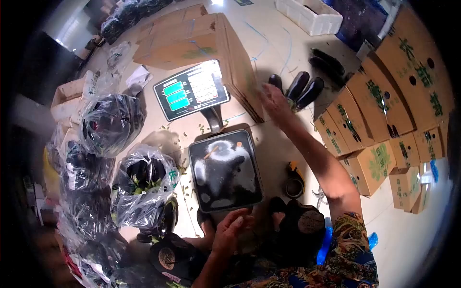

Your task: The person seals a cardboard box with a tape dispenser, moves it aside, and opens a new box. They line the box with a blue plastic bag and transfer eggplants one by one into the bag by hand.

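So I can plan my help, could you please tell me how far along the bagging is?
Bagged eggplants already line the left side. The right hand is at the loose eggplants; whether it grips one is unclear. Those are not yet bagged; the scale holds none.

Scale (226,170) and carton (236,62) flank open floor (284,156) leading to eggplants (303,91).

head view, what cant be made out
Scale display: digits too small, head view.
Bagged eggplants: count hidden by shiny plastic, head view.
White foam box: far side, cut by top edge, head view.
Right hand: whether it touches the nearest eggplant, hidden by its fingers, head view.
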A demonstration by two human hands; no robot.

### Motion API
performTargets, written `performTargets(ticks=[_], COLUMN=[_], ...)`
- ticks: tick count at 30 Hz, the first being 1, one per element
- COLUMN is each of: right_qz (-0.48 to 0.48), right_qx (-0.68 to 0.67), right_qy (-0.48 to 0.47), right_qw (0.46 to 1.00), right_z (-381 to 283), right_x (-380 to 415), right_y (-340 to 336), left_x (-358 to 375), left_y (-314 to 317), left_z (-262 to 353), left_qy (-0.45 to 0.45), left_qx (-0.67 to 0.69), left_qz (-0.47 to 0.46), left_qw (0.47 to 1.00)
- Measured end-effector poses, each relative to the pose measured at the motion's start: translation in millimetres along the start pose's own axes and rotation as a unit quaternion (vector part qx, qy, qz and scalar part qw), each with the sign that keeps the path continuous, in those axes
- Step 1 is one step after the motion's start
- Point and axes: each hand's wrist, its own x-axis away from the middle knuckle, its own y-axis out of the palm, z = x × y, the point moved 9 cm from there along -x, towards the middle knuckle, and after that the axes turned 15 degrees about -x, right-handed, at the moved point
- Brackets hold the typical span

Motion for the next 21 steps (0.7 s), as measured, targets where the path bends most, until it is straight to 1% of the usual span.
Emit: performTargets(ticks=[2,5,6,9,11,13,15,18,21], right_qz=[0.02,0.041,0.036,-0.004,-0.008,0.061,0.091,0.056,0.059], right_qx=[0.03,0.063,0.019,0.041,0.128,0.171,0.247,0.371,0.37], right_qy=[0.036,0.068,0.11,0.082,-0.03,-0.156,-0.04,0.093,0.09], right_qw=[0.999,0.995,0.993,0.996,0.991,0.971,0.964,0.922,0.923], right_z=[-5,-1,-8,-9,-32,-47,-40,-35,-17], right_x=[-30,-54,-52,-63,-60,-61,-72,-78,-87], right_y=[24,47,52,57,43,23,-1,-15,-38], left_x=[1,-2,-2,-3,-4,-5,-7,-6,-5], left_y=[-10,-15,-15,-17,-18,-18,-17,-17,-18], left_z=[-8,-14,-16,-18,-24,-30,-32,-30,-25], left_qy=[-0.011,-0.018,-0.024,-0.047,-0.061,-0.065,-0.061,-0.064,-0.055], left_qx=[0.02,0.055,0.063,0.084,0.101,0.122,0.14,0.149,0.148], left_qz=[0.019,0.027,0.024,0.022,0.018,0.009,0.01,0.009,0.016], left_qw=[1.0,0.998,0.997,0.995,0.993,0.99,0.988,0.987,0.987])
